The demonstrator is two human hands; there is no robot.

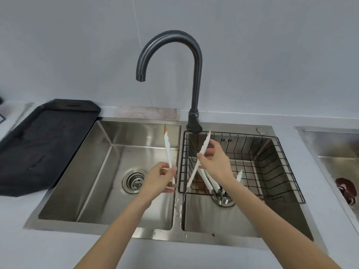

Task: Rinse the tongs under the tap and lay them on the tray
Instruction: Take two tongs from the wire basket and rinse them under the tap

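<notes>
I have my left hand [159, 178] pinched shut around one white arm of the tongs [168, 152], thumb and fingers closed on its lower part, over the divider edge of the left sink basin [108, 171]. That arm stands nearly upright, its tip at twelve o'clock from my hand, stained orange-brown at the very end. My right hand [215, 162] grips the other white arm, fingers curled around its middle, above the black wire basket [272, 171] that sits in the right basin. This arm leans toward one o'clock at its top. The two arms spread apart in a V, their lower ends nearing each other above the divider; whether they join there I cannot tell. More white utensils [208, 181] lie in the basket below my right wrist. The dark tap [196, 61] arches over the sink, its spout at eleven o'clock from the tongs, with no stream visible. The black tray [38, 144] lies on the counter at nine o'clock, well apart from both hands.
</notes>
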